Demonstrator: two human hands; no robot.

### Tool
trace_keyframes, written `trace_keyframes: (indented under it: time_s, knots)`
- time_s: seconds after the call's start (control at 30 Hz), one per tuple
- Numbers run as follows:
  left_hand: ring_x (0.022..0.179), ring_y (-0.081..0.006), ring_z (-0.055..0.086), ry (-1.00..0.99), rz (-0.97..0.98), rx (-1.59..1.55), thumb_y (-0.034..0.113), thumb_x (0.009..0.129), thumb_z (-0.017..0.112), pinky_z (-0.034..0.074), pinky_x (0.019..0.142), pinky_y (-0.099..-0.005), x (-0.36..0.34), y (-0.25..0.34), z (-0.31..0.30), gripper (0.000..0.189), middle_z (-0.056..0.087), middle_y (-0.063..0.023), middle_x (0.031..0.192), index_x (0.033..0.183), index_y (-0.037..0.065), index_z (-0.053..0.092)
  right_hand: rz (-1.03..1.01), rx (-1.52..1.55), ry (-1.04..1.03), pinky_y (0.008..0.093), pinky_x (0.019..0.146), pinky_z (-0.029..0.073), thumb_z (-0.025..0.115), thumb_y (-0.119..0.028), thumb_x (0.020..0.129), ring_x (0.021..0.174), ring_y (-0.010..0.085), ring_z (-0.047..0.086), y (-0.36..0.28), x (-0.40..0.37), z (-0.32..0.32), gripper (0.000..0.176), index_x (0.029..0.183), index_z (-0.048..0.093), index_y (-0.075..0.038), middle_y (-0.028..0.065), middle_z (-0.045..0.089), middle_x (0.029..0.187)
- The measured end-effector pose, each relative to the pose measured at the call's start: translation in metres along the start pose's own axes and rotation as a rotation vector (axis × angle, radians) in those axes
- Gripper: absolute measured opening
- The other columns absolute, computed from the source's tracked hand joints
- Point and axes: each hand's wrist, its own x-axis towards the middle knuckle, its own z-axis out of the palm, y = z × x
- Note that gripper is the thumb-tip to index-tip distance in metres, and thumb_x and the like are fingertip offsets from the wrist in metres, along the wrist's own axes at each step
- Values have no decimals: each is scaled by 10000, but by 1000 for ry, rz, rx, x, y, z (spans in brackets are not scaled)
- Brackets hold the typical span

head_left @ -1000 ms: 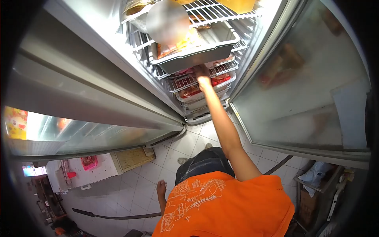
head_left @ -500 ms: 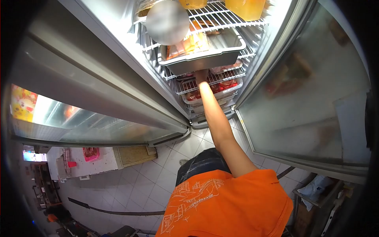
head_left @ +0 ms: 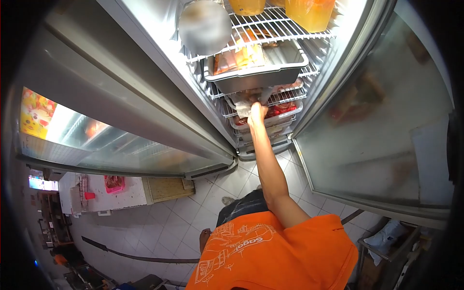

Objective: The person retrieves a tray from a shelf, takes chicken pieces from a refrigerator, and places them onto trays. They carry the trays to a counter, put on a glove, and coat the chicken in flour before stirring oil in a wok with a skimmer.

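Observation:
My right hand (head_left: 258, 112) reaches into the open fridge and is closed on a whitish, see-through plastic bag (head_left: 243, 107). The bag sits below the grey bin (head_left: 261, 83), partly pulled out over the shelf's front edge; its contents are hard to make out. Just under my hand is a tray with red, meat-like packs (head_left: 285, 109). The grey bin above holds orange packets (head_left: 239, 59). My left hand (head_left: 205, 238) hangs low beside my orange shirt, mostly hidden, and its fingers cannot be made out.
Yellow-orange containers (head_left: 309, 14) stand on the upper wire shelf (head_left: 270, 30). Fridge doors stand open at left (head_left: 111, 82) and right (head_left: 382, 116). Behind the left door is a white counter (head_left: 130, 193) with a pink tray (head_left: 115, 184). The floor is tiled.
My right hand has drawn back from under the grey bin, bringing the plastic bag forward into sight. My left hand has come into view at the side of my shirt.

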Motion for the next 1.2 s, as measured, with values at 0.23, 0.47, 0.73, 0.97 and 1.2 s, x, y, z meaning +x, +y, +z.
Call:
trace_keyframes:
  time_s: [0.23, 0.47, 0.73, 0.97, 1.2]
  knots:
    - [830, -144, 544, -274, 133, 101, 412, 905, 505, 459, 730, -294, 52, 126, 48, 451, 581, -55, 1013, 1148, 33, 518, 14, 56, 25, 303, 683, 496, 640, -39, 737, 798, 173, 580, -50, -57, -58, 340, 1048, 519, 24, 79, 570, 938]
    - [1162, -230, 471, -1007, 347, -865, 527, 881, 493, 407, 953, -435, -4, 377, 167, 659, 468, -116, 1296, 1331, 63, 367, 269, 23, -99, 292, 759, 483, 547, 24, 701, 883, 184, 569, -83, -148, -165, 370, 1069, 518, 10, 62, 549, 975]
    - [1180, -245, 458, -899, 82, -972, 197, 901, 533, 340, 1018, -379, -15, 340, 177, 485, 478, -161, 1267, 1281, -61, 376, 393, -347, -272, 298, 773, 491, 550, 24, 709, 892, 158, 580, -122, -194, -195, 394, 1102, 529, 4, 62, 590, 975]
    - [1102, -245, 520, -725, 138, -944, 175, 871, 539, 392, 969, -370, -18, 322, 130, 458, 527, -161, 1203, 1228, -84, 419, 481, -620, -734, 276, 791, 450, 613, -234, 833, 893, 136, 572, -122, -177, -197, 382, 1121, 552, 10, 68, 604, 1017]
    - [1004, -288, 577, -564, 106, -958, 235, 844, 492, 448, 904, -384, -37, 287, 78, 479, 564, -204, 1111, 1182, -100, 448, 461, -352, -744, 264, 743, 424, 416, -472, 933, 770, 107, 521, -108, -167, -194, 437, 921, 562, -61, 19, 558, 840]
